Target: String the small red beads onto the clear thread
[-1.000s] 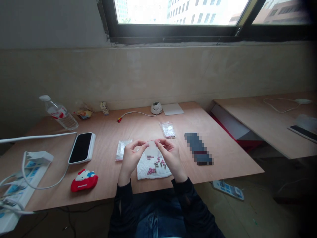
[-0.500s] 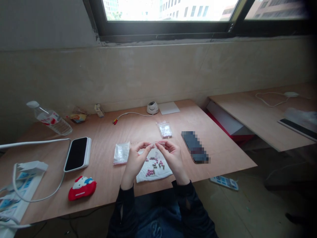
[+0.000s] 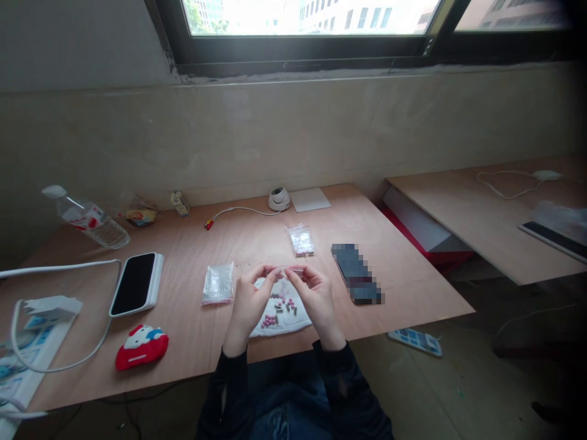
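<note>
My left hand [image 3: 251,300] and my right hand [image 3: 317,300] are raised over a white cloth [image 3: 294,322], fingertips nearly meeting. Between them, thumbs and fingers pinch the edge of a small clear zip bag [image 3: 293,269]; most of it is hidden behind the fingers. On the cloth lie several pink beads [image 3: 269,320] and small dark metallic cylinders [image 3: 288,310], loosely scattered. Left of my left hand is a flat clear plastic bag [image 3: 217,284]. Beyond my right hand, another clear bag [image 3: 300,239] has small dark and pink pieces along its near edge.
A phone [image 3: 355,273] lies to the right. At left are a white-cased device [image 3: 136,284], a red cartoon pouch [image 3: 142,348], a power strip [image 3: 34,360] with cables, and a water bottle [image 3: 94,221]. A dome camera [image 3: 279,199] sits by the wall.
The view has shifted slightly, so objects on the table appear a little further left. Both hands keep pinching the zip bag, with fingertips slightly repositioned.
</note>
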Tool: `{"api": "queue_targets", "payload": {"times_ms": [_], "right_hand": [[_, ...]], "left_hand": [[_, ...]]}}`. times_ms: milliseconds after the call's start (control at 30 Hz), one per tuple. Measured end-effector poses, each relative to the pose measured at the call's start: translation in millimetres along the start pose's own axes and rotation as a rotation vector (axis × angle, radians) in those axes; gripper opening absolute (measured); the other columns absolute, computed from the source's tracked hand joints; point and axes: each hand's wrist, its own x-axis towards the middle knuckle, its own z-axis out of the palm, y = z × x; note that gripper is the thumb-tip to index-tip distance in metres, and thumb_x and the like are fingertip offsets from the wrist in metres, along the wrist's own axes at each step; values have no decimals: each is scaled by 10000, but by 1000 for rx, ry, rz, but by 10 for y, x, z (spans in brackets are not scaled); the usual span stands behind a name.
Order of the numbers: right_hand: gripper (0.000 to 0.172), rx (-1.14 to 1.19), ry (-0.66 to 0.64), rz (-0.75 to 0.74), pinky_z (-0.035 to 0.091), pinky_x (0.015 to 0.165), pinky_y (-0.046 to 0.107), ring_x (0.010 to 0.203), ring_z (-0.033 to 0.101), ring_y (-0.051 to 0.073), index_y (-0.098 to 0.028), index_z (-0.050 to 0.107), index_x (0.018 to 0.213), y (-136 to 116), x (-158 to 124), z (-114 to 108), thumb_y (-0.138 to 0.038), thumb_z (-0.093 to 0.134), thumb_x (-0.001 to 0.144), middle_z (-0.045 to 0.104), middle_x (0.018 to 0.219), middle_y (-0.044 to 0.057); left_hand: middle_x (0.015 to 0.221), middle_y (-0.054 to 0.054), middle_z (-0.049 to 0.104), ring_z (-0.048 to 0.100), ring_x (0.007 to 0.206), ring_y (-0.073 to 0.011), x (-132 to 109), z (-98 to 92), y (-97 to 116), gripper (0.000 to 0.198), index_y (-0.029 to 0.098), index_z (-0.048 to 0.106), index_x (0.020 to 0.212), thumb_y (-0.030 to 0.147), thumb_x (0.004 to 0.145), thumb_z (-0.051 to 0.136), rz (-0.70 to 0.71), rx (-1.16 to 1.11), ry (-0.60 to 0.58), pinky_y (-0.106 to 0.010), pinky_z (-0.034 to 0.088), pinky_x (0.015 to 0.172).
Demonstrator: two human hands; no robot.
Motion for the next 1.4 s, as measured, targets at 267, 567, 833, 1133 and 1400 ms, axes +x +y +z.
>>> {"api": "queue_targets", "payload": {"times_ms": [267,567,833,1133,1400], "right_hand": [[188,68,-8,7,510,700,316,759,647,196,-181,687,821,-16,31,3,-351,682,739,703,813,54],[193,186,-120,83,521,685,306,747,644,179,-192,673,811,-184,53,22,-374,668,746,694,795,37],[218,185,-53,134,512,639,298,698,626,176,-173,679,750,-47,-44,67,-384,705,702,684,752,46],[225,38,-135,57,498,694,309,777,635,193,-181,705,799,77,-53,227,-390,697,715,705,811,60],[204,95,-51,33,504,674,295,737,628,176,-193,672,809,-33,-126,193,-386,667,745,687,790,42]], "left_hand": [[772,-34,710,645,780,-178,-26,47,40,213,157,717,821,334,803,599,-87,-90,65,-242,481,714],[873,-62,722,645,847,-203,-121,4,62,248,161,723,882,361,782,616,-101,-142,170,-268,489,740],[800,-47,702,636,787,-173,-163,-32,-74,208,152,709,846,328,748,659,-112,-159,141,-246,491,699],[745,-20,676,617,707,-143,-176,-93,-132,188,147,680,790,329,750,656,-111,-158,234,-218,493,623],[758,-27,680,615,742,-145,-186,-124,-100,197,144,686,803,320,714,693,-81,-268,226,-233,493,669]]}}
